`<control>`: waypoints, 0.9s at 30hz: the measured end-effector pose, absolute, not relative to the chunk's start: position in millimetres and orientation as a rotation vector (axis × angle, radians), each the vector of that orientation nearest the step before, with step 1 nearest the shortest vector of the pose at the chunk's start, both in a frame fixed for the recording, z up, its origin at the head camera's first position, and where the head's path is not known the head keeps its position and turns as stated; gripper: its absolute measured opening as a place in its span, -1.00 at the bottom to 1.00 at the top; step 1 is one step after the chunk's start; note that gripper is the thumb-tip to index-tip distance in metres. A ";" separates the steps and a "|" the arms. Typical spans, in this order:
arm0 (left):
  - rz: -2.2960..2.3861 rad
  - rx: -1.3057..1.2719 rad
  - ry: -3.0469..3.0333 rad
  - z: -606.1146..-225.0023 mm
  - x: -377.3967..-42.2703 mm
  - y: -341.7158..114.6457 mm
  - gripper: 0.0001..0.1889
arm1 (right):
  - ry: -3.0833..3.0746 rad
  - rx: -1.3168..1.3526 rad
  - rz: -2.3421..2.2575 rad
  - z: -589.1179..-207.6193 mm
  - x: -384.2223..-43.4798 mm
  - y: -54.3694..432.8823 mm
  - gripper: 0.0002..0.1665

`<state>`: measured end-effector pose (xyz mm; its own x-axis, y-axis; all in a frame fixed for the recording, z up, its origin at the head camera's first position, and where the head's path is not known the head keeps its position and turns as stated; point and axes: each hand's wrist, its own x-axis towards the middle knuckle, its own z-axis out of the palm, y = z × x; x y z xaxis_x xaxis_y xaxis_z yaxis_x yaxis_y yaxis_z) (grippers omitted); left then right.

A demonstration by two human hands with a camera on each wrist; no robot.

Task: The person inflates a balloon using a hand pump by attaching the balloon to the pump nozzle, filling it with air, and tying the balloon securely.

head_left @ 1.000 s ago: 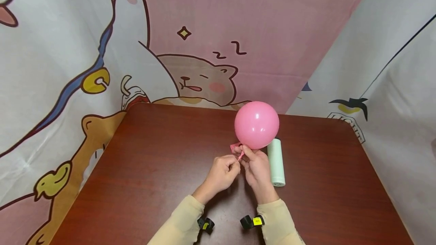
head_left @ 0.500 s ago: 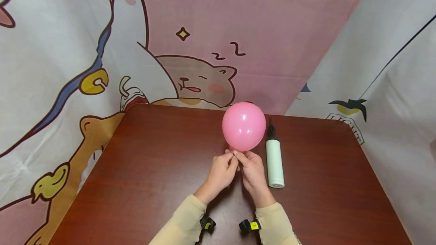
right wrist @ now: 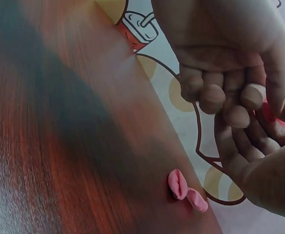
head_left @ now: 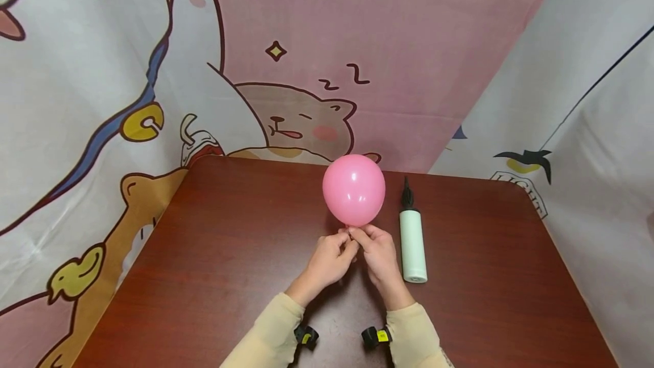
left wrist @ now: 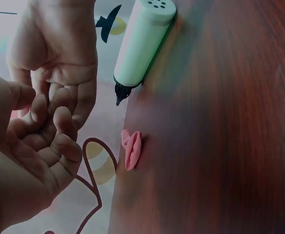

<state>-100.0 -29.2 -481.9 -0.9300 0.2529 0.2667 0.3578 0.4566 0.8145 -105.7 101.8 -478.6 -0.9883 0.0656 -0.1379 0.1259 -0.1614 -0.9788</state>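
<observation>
A round, inflated pink balloon (head_left: 354, 189) stands over the far part of the table, its neck end down at my fingertips. My left hand (head_left: 328, 260) pinches the balloon's neck, a bit of which shows red in the right wrist view. Meeting it there, my right hand (head_left: 379, 253) also grips the neck with thumb and fingers. The fingers hide most of the neck, so whether it is knotted cannot be seen. Right of the right hand lies a pale green balloon pump (head_left: 413, 246), its black nozzle pointing away from me.
Limp pink balloon rubber (left wrist: 132, 151) lies on the brown table (head_left: 230, 231) near its far edge, visible in both wrist views. A cartoon-printed cloth (head_left: 409, 44) hangs behind and at both sides.
The balloon has shifted left, away from the pump, whose nozzle has come into sight. Both hands have closed together at the neck, which was earlier stretched between them.
</observation>
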 end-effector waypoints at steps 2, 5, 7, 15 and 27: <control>-1.489 -0.549 -2.604 -481.5 -99.9 -32.3 -0.69 | 2.066 0.220 -2.311 -479.0 -106.1 103.9 -0.74; -1.495 -0.521 -2.619 -481.8 -100.8 -37.5 -0.70 | 2.106 0.208 -2.295 -480.3 -106.5 106.1 -0.76; -1.482 -0.496 -2.622 -481.6 -102.2 -41.2 -0.70 | 2.105 0.200 -2.297 -481.5 -106.7 108.0 -0.76; -1.404 -0.433 -2.620 -480.2 -107.4 -55.7 -0.75 | 2.090 0.129 -2.265 -482.9 -102.8 118.4 -0.73; -1.399 -0.311 -2.640 -483.3 -111.7 -81.2 -0.74 | 2.276 0.118 -2.077 -481.3 -94.7 145.0 -0.77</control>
